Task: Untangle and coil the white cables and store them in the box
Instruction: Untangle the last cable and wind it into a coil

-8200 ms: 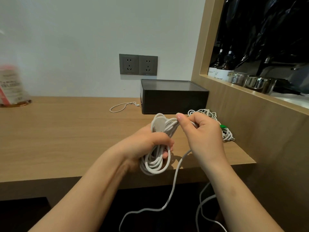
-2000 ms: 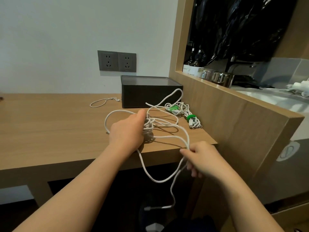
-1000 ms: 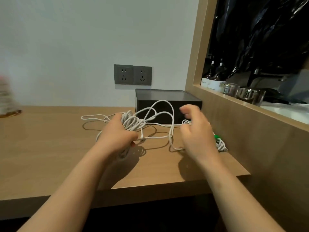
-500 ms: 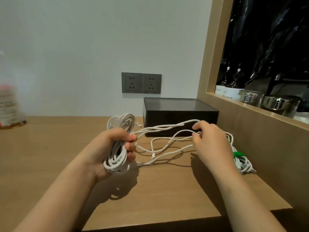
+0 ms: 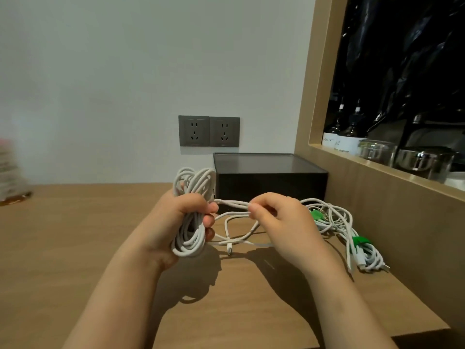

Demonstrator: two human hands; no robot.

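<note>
Wood grain of the desk (image 5: 75, 248) runs under my forearms. Above it, my left hand (image 5: 181, 222) is curled round the white cable coil (image 5: 192, 210). My thumb lies across the loops and holds the coil upright, clear of the surface. Just beside it, my right hand (image 5: 279, 222) pinches the loose strands (image 5: 234, 204) between thumb and fingertips. More slack sags from there onto the desk, and the plug end (image 5: 229, 249) lies on the wood between my hands.

Further right are the tied bundles (image 5: 364, 258), each cinched with a green tie (image 5: 359, 240). Some untied white cable is heaped against them. Behind all of this the black box (image 5: 271, 182) sits against the wall below the wall sockets (image 5: 208, 131). Its top looks closed, though I cannot be sure.

I think the main risk is pulling too hard. The slack crosses itself near the plug, so a sharp tug could tighten that crossing into a knot. My right hand is also close to the heap, and a sweep could snag it and drag the finished bundles. If my left thumb eases, the loops could spring apart. With both hands full, opening the box may be awkward.
</note>
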